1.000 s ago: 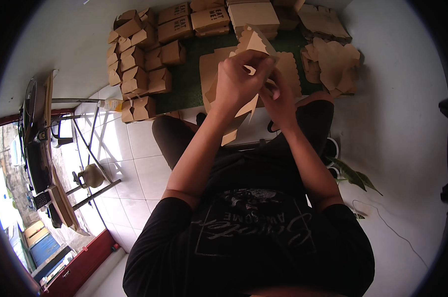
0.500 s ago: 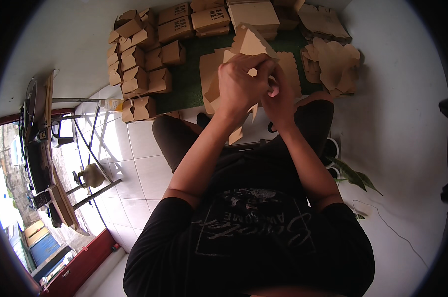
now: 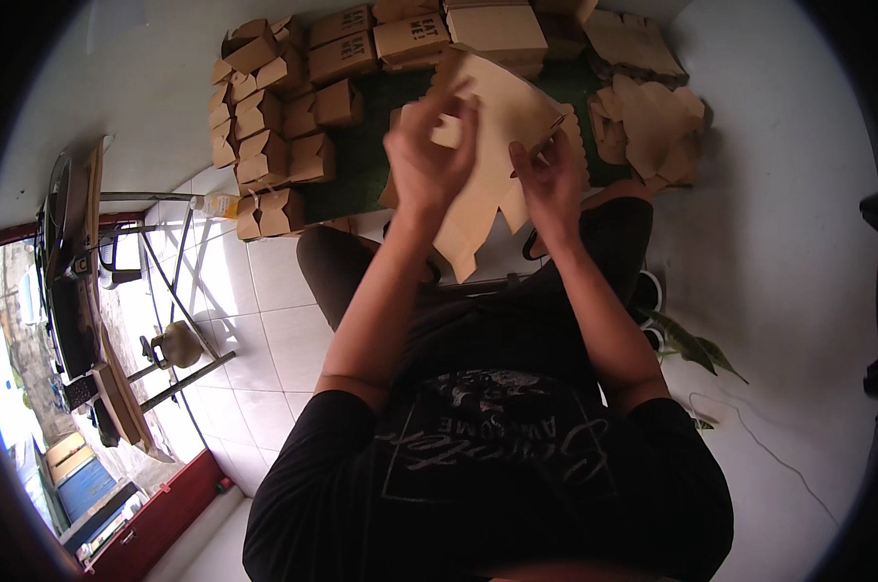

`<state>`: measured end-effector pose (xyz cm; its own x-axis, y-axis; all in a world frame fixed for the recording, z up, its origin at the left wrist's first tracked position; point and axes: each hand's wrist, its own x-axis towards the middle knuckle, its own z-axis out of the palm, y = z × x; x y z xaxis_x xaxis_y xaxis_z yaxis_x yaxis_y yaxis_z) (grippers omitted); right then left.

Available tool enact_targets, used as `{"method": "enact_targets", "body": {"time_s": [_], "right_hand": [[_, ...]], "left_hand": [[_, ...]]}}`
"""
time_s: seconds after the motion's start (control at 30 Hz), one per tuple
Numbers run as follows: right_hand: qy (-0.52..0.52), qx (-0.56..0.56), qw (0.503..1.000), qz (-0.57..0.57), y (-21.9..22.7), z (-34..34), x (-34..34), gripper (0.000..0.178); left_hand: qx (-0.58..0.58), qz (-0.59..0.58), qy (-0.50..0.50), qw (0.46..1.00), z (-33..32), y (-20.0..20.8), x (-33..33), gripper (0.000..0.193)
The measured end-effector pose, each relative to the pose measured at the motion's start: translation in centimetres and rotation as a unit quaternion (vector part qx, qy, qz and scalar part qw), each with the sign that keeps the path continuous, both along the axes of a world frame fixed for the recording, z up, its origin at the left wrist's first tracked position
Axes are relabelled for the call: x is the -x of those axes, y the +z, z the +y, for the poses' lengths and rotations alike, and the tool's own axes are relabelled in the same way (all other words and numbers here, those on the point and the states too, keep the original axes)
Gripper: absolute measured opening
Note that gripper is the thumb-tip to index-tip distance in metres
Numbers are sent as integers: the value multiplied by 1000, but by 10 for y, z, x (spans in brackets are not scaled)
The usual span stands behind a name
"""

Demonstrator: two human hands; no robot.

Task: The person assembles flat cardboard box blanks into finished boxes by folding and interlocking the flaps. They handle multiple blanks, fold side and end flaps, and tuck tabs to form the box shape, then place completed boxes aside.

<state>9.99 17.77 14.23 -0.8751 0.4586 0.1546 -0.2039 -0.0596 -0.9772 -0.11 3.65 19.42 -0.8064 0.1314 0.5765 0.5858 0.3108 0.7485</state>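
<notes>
A flat brown cardboard box blank (image 3: 502,112) is held tilted in front of me, its pointed flaps hanging toward my lap. My right hand (image 3: 550,190) grips its right edge, thumb on the near face and the other fingers partly hidden at the fold. Just off the blank's left side, my left hand (image 3: 431,155) is raised with fingers apart and blurred at the tips. It appears to hold nothing. Behind the blank, more flat cardboard with a scalloped edge (image 3: 577,145) shows on the green surface (image 3: 366,175).
Folded small boxes (image 3: 264,155) are stacked at the left. Printed closed boxes (image 3: 412,41) and a pile of flat cardboard (image 3: 497,29) line the back. Loose blanks (image 3: 657,131) lie at the right. A plant (image 3: 691,344) stands beside my right knee.
My hands were close together over the cardboard and have moved apart. The left has let go and shifted left. The blank now shows its broad face, held by the right.
</notes>
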Motion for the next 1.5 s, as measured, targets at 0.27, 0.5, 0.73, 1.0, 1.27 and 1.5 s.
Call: {"method": "enact_targets", "body": {"time_s": [0.27,0.5,0.73,1.0,1.27,1.5], "right_hand": [[23,1,1000,12,-1,-1,-9,49],[46,-7,998,30,4,-10,-18,42],[57,-47,997,38,3,-16,-24,40],[81,10,996,36,3,-20,-21,44],[26,-132,990,-49,-41,-12,-10,33],[-34,-59,993,-96,-79,-1,7,44]], "left_hand": [[53,-10,19,998,-36,2,62,29],[61,41,30,997,-30,6,62,18],[100,192,73,974,-31,4,68,17],[85,206,95,970,-29,3,65,18],[24,135,53,989,-19,2,65,15],[108,90,50,989,-29,-32,68,53]]}}
